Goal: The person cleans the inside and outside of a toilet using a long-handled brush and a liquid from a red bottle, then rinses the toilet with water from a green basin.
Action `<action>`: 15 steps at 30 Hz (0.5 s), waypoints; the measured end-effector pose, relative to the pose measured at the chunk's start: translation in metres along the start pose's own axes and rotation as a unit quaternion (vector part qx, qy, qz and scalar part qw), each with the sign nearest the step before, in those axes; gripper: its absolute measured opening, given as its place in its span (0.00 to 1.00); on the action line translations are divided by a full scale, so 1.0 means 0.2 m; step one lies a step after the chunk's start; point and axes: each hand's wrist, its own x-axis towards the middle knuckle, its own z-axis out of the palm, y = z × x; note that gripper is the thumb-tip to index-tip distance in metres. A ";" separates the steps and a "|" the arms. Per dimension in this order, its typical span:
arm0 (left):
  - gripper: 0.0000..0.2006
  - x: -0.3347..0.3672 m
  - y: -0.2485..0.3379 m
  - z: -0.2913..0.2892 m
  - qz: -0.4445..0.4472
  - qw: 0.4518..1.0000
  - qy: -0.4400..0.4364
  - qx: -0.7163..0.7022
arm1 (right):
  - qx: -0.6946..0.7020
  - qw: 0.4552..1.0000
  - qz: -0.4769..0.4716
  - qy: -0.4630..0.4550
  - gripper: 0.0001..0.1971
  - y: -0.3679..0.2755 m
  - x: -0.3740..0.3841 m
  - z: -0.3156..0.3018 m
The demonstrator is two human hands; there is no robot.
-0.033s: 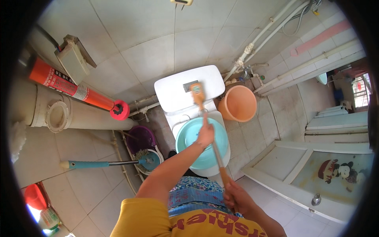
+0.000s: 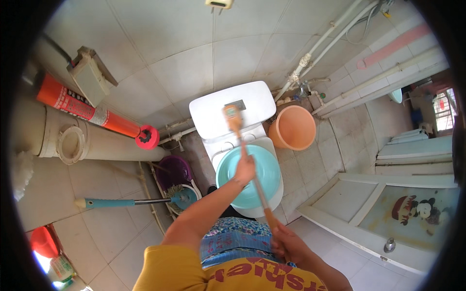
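A long pole (image 2: 258, 186), metallic in the middle with orange-tan ends, runs slantwise in front of me. My left hand (image 2: 244, 169) is closed around its upper middle, above a light-blue basin (image 2: 269, 169). Lower down, my right hand (image 2: 289, 240) grips the orange-tan section near my body. The pole's wider orange far end (image 2: 232, 118) is blurred and shows over the white toilet tank (image 2: 208, 114); I cannot tell whether it touches the lid. Beneath the basin is the toilet (image 2: 250, 212), mostly hidden by it.
An orange bucket (image 2: 292, 127) stands right of the toilet. At left are a purple basin (image 2: 172, 169) and a blue-handled brush (image 2: 109, 202) leaning in a white container. A red-orange canister (image 2: 73, 101) sits by a thick pipe. A white door (image 2: 347, 199) stands at right.
The far end of the pole has swung left and slightly toward me across the tank. My left hand has shifted a little left with it, while my right hand has barely moved.
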 end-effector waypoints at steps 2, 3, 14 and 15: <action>0.32 -0.04 -0.05 -0.06 0.014 0.989 0.039 -0.143 | -0.080 0.995 0.042 -0.048 0.27 0.03 0.04 0.01; 0.32 -0.03 -0.03 -0.03 -0.002 0.999 0.037 -0.026 | -0.077 0.995 0.044 -0.049 0.27 0.02 0.03 0.00; 0.32 0.04 0.00 0.27 -0.047 0.982 -0.083 0.163 | -0.034 0.998 -0.041 0.019 0.28 0.09 0.02 -0.23; 0.33 0.03 -0.16 0.20 0.015 0.998 -0.043 0.040 | -0.027 0.999 -0.044 0.018 0.28 0.11 0.06 -0.24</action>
